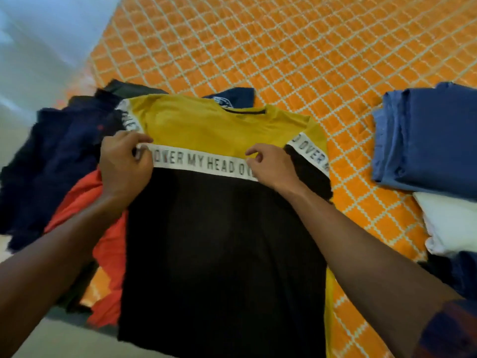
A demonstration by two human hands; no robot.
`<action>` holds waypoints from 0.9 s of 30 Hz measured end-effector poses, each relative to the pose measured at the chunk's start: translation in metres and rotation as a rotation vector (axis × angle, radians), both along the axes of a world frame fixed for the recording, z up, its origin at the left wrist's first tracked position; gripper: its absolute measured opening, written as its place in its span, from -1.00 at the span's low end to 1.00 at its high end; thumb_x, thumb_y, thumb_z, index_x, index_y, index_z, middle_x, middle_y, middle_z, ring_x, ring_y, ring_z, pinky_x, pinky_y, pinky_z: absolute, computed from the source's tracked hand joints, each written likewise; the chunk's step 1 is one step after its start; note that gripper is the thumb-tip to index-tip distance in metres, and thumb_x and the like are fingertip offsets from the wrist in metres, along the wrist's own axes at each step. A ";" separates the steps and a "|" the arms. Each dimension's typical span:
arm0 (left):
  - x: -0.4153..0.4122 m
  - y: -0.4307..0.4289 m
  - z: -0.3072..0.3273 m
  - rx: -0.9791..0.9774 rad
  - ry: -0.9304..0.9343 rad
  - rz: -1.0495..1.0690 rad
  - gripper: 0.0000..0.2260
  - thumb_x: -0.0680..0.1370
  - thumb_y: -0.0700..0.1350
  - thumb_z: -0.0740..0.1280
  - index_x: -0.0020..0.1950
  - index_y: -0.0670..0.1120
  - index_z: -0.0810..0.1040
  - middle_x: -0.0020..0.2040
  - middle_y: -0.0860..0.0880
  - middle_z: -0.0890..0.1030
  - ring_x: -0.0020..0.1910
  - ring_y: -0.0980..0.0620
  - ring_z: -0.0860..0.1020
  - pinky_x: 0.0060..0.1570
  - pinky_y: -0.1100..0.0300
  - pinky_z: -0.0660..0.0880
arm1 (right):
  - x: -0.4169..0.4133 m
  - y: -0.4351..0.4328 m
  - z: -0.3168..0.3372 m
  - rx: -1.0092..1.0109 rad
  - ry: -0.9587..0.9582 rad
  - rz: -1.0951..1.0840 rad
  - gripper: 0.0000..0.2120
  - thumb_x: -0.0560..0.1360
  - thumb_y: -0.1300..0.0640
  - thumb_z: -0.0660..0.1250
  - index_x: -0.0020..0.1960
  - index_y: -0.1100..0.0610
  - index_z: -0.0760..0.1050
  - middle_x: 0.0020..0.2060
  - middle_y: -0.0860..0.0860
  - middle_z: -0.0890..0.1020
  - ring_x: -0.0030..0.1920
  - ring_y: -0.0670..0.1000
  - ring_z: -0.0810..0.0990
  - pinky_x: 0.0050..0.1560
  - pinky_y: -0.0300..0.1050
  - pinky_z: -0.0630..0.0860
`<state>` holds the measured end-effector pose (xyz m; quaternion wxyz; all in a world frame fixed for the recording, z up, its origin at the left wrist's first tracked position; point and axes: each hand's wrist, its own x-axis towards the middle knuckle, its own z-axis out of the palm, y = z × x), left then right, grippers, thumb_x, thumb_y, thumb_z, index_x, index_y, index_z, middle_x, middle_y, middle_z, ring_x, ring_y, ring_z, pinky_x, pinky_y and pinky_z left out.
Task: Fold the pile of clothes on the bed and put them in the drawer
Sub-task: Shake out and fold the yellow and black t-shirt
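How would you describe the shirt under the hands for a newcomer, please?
On the orange bed, between the dark pile and folded blue stack, lies a T-shirt. It alone is yellow above, black below, with a white lettered band.

a yellow-and-black shirt [222,228] lies spread flat on the orange quilt [284,47], collar away from the camera. left hand [124,164] pinches the white lettered band [206,164] at its left end; right hand [271,166] pinches the band right of centre. unfolded dark and red clothes [72,156] lie heaped at left. folded blue cloth [426,135] and white cloth [451,220] sit at right.
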<state>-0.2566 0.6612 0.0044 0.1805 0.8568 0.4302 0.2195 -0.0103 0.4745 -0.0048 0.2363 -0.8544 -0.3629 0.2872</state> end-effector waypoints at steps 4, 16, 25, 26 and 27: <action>-0.063 0.015 0.003 -0.180 0.103 0.309 -0.69 0.47 -0.15 0.37 0.21 -0.14 0.57 0.12 -0.24 0.53 0.13 -0.27 0.47 0.16 -0.02 0.38 | -0.063 0.084 0.020 0.116 0.064 0.285 -0.73 0.54 0.10 0.35 0.23 -0.04 0.62 -0.11 -0.09 0.64 -0.11 -0.07 0.55 -0.10 -0.12 0.43; -0.058 0.051 -0.010 -0.756 -0.124 0.522 -0.62 0.38 0.23 0.46 0.10 0.13 0.48 0.00 0.09 0.61 0.06 -0.01 0.59 0.21 -0.10 0.50 | -0.147 0.234 0.015 0.027 -0.095 0.591 -0.44 0.48 0.19 0.30 0.46 -0.08 0.43 0.29 0.04 0.57 0.28 0.09 0.54 0.23 -0.01 0.50; -0.057 0.053 0.008 -0.322 -0.342 0.401 -0.76 0.45 -0.07 0.39 0.04 0.04 0.38 -0.04 0.06 0.54 -0.04 0.06 0.53 -0.02 -0.02 0.45 | -0.146 0.244 0.041 0.311 0.470 0.194 -0.73 0.58 0.32 0.11 0.04 0.10 0.54 -0.16 0.05 0.61 -0.22 0.00 0.63 -0.29 -0.14 0.53; -0.056 0.053 0.009 -0.328 -0.377 0.298 -0.70 0.44 -0.13 0.39 0.11 0.02 0.37 -0.01 0.03 0.54 -0.02 0.04 0.55 -0.04 -0.05 0.52 | -0.144 0.240 0.046 0.309 0.601 0.128 -0.75 0.60 0.32 0.11 0.05 0.12 0.54 -0.18 0.08 0.61 -0.26 0.01 0.63 -0.31 -0.15 0.53; -0.053 0.050 0.011 -0.315 -0.372 0.186 -0.67 0.44 -0.18 0.38 0.15 0.00 0.38 0.02 0.01 0.55 -0.01 0.03 0.56 -0.05 -0.05 0.55 | -0.139 0.233 0.051 0.311 0.674 0.076 -0.76 0.61 0.32 0.13 0.06 0.15 0.56 -0.17 0.09 0.62 -0.26 0.04 0.65 -0.29 -0.13 0.54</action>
